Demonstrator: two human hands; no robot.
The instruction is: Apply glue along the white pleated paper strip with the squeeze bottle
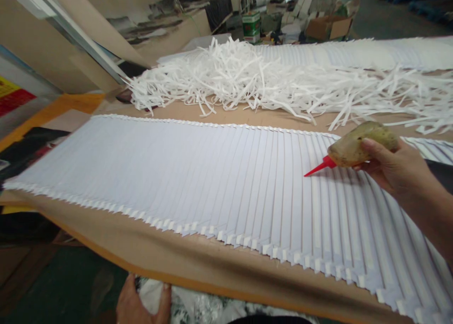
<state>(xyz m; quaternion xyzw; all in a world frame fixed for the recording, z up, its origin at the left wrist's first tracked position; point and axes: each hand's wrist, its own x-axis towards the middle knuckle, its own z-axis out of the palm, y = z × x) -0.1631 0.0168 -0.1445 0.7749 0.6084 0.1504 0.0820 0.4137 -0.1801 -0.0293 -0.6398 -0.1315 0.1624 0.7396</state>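
My right hand (396,170) is wrapped round a yellowish squeeze bottle (361,144) with a red pointed nozzle (318,167). The nozzle tip hovers just over a long row of overlapping white paper sheets (198,173) fanned out across a brown board (198,262). My left hand (141,302) shows only partly at the bottom edge, below the board's front edge, resting on patterned cloth; its thumb is spread apart and it holds nothing that I can see.
A loose heap of white paper strips (255,78) lies behind the fanned sheets. Another row of white sheets (371,52) runs along the back right. Cardboard boxes (329,26) and a green carton (251,24) stand farther off on the floor.
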